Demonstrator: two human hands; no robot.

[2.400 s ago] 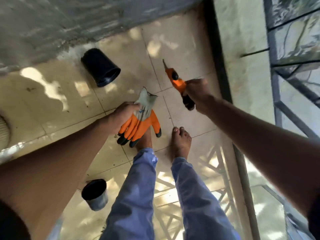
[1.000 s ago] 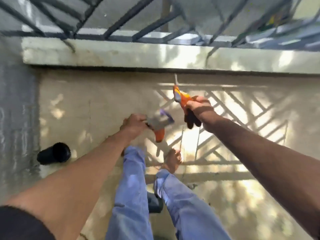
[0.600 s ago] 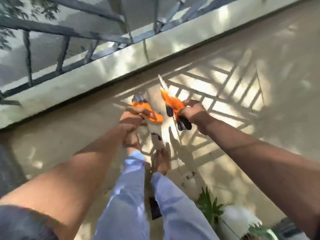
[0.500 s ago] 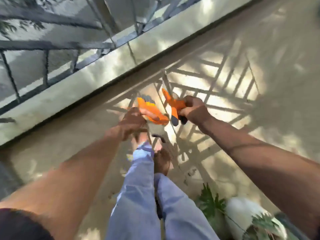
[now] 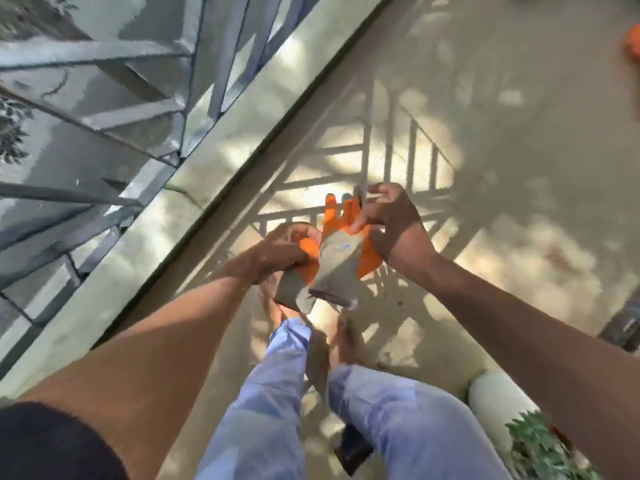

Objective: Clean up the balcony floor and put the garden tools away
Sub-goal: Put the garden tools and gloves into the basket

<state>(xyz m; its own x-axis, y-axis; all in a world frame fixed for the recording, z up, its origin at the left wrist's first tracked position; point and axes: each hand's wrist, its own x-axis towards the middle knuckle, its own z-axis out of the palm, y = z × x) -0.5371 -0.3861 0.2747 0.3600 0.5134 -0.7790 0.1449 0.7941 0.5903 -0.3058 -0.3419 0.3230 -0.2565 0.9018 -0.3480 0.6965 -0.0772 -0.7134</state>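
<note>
A pair of orange garden gloves point(image 5: 337, 261) with grey cuffs hangs in front of me above the balcony floor. My left hand point(image 5: 277, 252) grips them at the cuffs. My right hand point(image 5: 389, 225) comes in from the right, its thumb and fingertips on the gloves' orange fingers. The orange pruning shears are almost hidden under that palm; an orange piece point(image 5: 369, 263) below the wrist seems to be their handle. My bare feet and blue trousers are below.
A grey metal railing point(image 5: 138, 109) on a low ledge point(image 5: 194, 216) runs along the left. A white pot point(image 5: 498, 407) with a green plant point(image 5: 540, 445) stands at bottom right. A dark object point(image 5: 353, 448) lies between my legs. An orange thing point(image 5: 633, 43) lies far right.
I have turned from the black pots toward the railing. My hands have come together, and my right hand with the shears now touches the gloves in my left.
</note>
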